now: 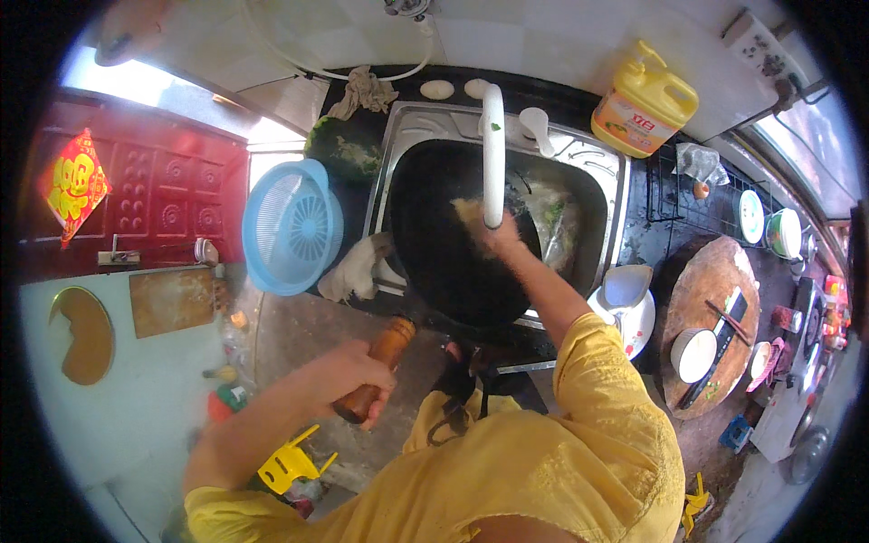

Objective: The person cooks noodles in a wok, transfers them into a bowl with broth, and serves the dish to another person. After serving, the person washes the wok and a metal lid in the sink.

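Observation:
A large black wok (441, 271) rests tilted over the stainless steel sink (614, 203), under the white curved faucet (494, 156). My left hand (363, 383) is closed around the wok's brown wooden handle (394, 343). Inside the wok, below the faucet's mouth, is my right hand (499, 234), with a tan scrubbing thing (468, 212) at its fingertips; blur hides exactly what it is. Beside the wok in the basin lies a clear plastic bag with something green (557, 217). A pale cloth (356, 268) hangs over the sink's left front corner.
A blue plastic colander (293, 227) and a watermelon (343, 146) are left of the sink. A yellow detergent bottle (641, 108) stands behind right. Further right, a round wooden chopping board (719, 305) carries a white bowl (694, 356), a cleaver and chopsticks (730, 322).

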The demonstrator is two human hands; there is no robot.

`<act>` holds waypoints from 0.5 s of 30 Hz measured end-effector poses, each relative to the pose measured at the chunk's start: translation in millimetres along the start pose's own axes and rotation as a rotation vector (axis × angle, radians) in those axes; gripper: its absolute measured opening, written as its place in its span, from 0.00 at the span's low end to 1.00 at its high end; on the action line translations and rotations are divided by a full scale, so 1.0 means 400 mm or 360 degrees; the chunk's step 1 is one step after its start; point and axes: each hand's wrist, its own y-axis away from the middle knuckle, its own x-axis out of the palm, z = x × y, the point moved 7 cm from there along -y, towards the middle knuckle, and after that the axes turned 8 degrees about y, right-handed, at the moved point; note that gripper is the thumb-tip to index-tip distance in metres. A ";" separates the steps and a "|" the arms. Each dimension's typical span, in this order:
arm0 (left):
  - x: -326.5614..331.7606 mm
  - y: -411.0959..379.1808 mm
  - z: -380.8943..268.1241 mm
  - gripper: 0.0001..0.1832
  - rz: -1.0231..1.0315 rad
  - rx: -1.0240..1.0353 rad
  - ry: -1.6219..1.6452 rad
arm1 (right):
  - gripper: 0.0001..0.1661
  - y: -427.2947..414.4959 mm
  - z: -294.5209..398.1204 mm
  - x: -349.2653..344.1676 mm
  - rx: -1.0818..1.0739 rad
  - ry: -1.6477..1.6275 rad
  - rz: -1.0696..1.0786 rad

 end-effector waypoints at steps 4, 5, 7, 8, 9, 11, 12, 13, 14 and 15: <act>-0.003 -0.003 -0.003 0.14 0.0104 -0.0003 0.0018 | 0.32 0.120 0.157 0.066 -0.0868 -0.0093 0.0537; -0.003 0.000 -0.005 0.14 0.0101 0.0024 0.0033 | 0.34 0.159 0.150 0.045 -0.0953 -0.0147 0.0799; -0.006 0.002 -0.004 0.14 0.0083 0.0035 0.0047 | 0.28 0.153 0.013 0.023 -0.0686 0.0488 0.0964; -0.012 0.001 0.011 0.14 0.0072 0.0015 0.0068 | 0.25 0.143 0.015 -0.045 -0.0474 0.0892 0.0940; -0.008 0.006 0.007 0.14 0.0046 -0.0004 0.0050 | 0.23 0.078 -0.052 -0.037 -0.0332 0.1059 0.0772; 0.011 0.014 -0.012 0.11 0.0026 0.0024 0.0051 | 0.18 -0.024 -0.090 -0.008 -0.0440 0.0823 0.0032; 0.017 0.016 -0.017 0.10 0.0014 0.0036 0.0057 | 0.20 -0.060 -0.057 0.007 -0.0497 0.0707 -0.0120; 0.017 0.014 -0.014 0.10 0.0017 0.0026 0.0050 | 0.22 -0.073 -0.001 0.013 -0.0314 0.0027 -0.0100; 0.019 0.012 -0.012 0.09 0.0021 0.0019 0.0042 | 0.24 -0.084 0.069 0.027 -0.0276 -0.0255 -0.0093; 0.019 0.011 -0.009 0.09 0.0023 0.0004 0.0031 | 0.27 -0.096 0.137 0.039 -0.0237 -0.0539 -0.0098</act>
